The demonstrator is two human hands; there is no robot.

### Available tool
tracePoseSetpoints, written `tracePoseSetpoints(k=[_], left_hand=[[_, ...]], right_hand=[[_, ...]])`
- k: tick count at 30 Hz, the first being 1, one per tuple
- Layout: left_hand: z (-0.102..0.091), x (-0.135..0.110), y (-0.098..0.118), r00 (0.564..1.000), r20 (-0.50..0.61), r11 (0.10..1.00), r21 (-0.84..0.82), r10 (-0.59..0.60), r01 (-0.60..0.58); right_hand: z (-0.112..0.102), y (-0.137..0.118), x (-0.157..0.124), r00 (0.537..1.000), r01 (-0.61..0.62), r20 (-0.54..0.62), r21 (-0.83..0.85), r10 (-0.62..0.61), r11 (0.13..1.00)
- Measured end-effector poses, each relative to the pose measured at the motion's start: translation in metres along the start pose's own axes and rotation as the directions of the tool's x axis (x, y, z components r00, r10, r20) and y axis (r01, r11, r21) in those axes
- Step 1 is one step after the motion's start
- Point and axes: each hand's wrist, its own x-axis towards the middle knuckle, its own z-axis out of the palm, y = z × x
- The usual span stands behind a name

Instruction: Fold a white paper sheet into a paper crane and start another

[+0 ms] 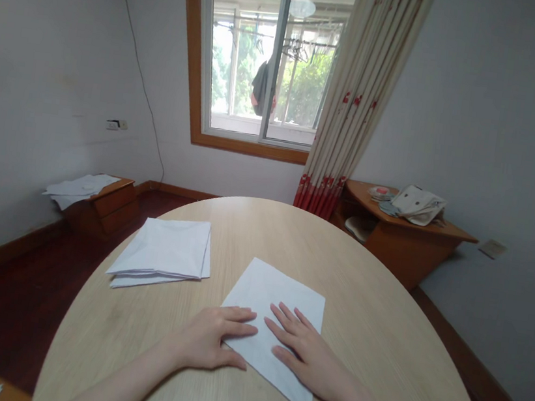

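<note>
While the left hand [207, 340] and right hand [308, 357] lie flat on a folded sheet of white paper [280, 288], the left fingers [235, 328] sit nearly together and the right fingers [288, 325] fan slightly apart, neither hand pinching. Just past the left fingertips, a folded paper stack [159, 252] lies on the oval wooden table [376, 346]. Well beyond the fingers, a wooden cabinet [405, 241] holds a cloth bag [417, 205], and a low wooden drawer unit [111, 206] carries loose papers [80, 189].
</note>
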Motion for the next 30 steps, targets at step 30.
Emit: tracePoseSetpoints(k=[30], left_hand=[[0.005, 0.004, -0.002, 0.985, -0.137, 0.994, -0.011, 0.107, -0.109]], right_hand=[[-0.004, -0.017, 0.001, 0.992, 0.116, -0.076, 0.232, -0.101, 0.966]])
